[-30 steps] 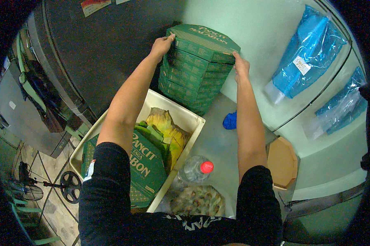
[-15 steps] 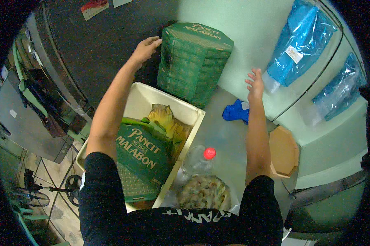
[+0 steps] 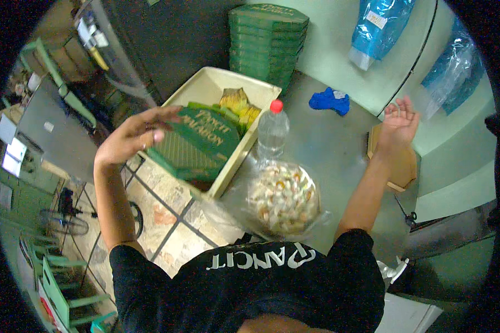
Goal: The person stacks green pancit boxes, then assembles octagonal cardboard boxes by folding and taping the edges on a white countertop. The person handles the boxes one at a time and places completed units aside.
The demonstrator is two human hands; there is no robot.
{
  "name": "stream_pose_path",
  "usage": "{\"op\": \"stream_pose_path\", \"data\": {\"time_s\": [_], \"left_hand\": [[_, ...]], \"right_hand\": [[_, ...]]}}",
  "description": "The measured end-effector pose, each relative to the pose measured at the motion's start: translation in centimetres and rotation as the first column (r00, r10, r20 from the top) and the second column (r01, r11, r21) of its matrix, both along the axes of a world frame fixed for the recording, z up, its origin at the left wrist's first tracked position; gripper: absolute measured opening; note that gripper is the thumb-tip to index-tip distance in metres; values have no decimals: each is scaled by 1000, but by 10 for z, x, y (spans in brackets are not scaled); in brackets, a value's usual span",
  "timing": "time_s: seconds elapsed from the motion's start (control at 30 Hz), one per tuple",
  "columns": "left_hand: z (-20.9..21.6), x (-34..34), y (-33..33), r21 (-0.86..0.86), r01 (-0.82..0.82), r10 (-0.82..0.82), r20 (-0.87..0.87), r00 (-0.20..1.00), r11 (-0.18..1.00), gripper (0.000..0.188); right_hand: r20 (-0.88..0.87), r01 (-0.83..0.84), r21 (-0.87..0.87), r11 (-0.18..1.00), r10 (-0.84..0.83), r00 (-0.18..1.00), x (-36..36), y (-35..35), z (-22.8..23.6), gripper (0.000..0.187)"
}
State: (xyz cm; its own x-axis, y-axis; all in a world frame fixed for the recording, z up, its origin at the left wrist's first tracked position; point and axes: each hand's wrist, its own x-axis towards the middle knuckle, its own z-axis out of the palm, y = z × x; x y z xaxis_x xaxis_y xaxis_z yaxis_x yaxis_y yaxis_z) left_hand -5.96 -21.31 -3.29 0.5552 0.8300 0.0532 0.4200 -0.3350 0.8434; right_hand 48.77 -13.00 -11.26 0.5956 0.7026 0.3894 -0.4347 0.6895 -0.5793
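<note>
My left hand (image 3: 132, 135) hangs in the air beside the left rim of a cream plastic bin (image 3: 227, 180), its fingers spread and empty. In that bin lie a green octagonal box (image 3: 197, 145) with gold lettering and some yellow-green leaves (image 3: 239, 104). Off to the right, my right hand (image 3: 398, 123) is raised with loosely curled, parted fingers and holds nothing. It is nearest to a brown octagonal cardboard tray (image 3: 403, 172), which my forearm partly hides.
A tall stack of green boxes (image 3: 267, 41) stands behind the bin. On the grey table are a clear bottle (image 3: 273, 133) with a red cap, a plastic-wrapped platter of food (image 3: 283, 198) and a blue cloth-like item (image 3: 330, 101). Blue plastic-wrapped packs (image 3: 380, 28) hang on the wall.
My left hand has drawn back from the stack of boxes toward the lower left. My right hand has shifted rightward and down. The view has tilted, so the table's things appear higher.
</note>
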Motion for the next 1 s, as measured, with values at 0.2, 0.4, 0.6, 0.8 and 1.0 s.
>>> {"op": "stream_pose_path", "data": {"time_s": [0.2,0.4,0.6,0.8,1.0], "left_hand": [[-36,-1,-175,-53,-77,79,39,996,996,68],[-120,0,-263,-255,-328,395,283,874,909,66],[-185,-10,-288,-277,-372,400,52,915,886,60],[-163,-68,-256,-198,-461,495,191,847,865,60],[-149,-118,-149,-113,-285,302,186,935,952,58]], "right_hand": [[321,55,591,805,-297,899,-48,-135,74,49],[364,236,785,573,-735,572,-82,-237,57,53],[621,188,567,802,-566,542,-78,-247,45,48],[723,86,424,902,-394,567,-107,-196,45,38],[854,127,296,947,-321,410,-172,-127,46,27]]}}
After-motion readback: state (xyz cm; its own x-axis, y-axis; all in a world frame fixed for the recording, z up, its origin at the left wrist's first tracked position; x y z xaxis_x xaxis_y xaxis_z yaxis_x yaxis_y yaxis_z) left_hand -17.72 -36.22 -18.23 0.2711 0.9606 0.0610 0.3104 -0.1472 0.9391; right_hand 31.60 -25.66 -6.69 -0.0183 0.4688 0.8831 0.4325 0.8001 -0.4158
